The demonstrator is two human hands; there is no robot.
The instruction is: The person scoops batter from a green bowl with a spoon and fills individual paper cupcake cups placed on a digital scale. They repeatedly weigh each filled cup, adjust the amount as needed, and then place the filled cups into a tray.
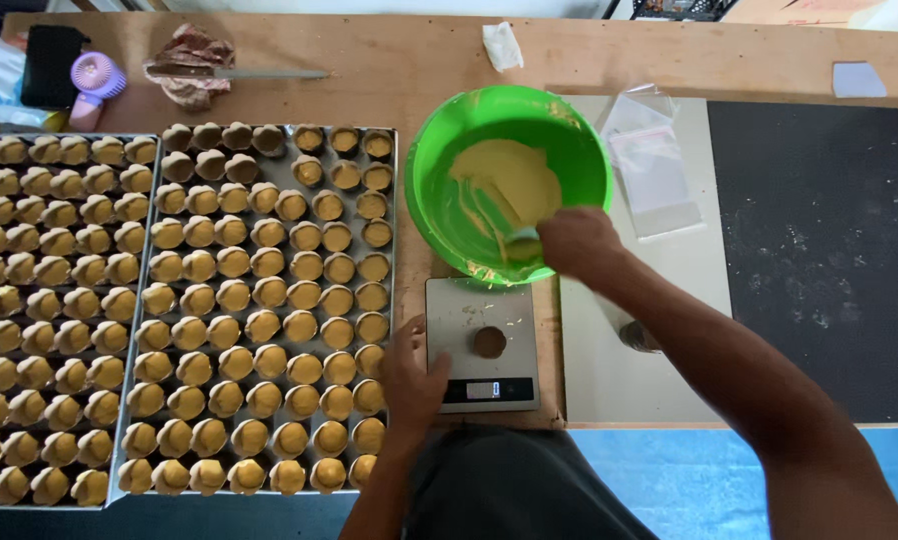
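From the head camera, we are looking straight down at a wooden worktop (389,70) and seeing our right hand (577,243) reaching over the near rim of the green bowl (439,190), its fingers closing around a pale spatula or scraper (504,225) whose blade is lying in the yellow batter (509,175); the tool's long axis is running from the hand up and to the left, toward the bowl's middle. Directly below the bowl, nearer to our body, the small kitchen scale (459,305) is sitting with one small brown cup (489,342) on its platform, so the cup is lying just short of the right hand, a little toward us and to its left. Our left hand (412,375) is resting against the left edge of the scale with its fingers loosely curled, gripping nothing that we can make out, and it is the nearer of the two hands to the cup, which is sitting just to its right without touching it. Further left, two metal trays (399,215) are lying side by side, holding rows of filled yellow-topped cups (269,325), with a few darker ones at the far end. At the back of the worktop we are noticing a knife on a crumpled cloth (194,65), a small lilac fan (97,80) and clear plastic bags (654,165) right of the bowl.
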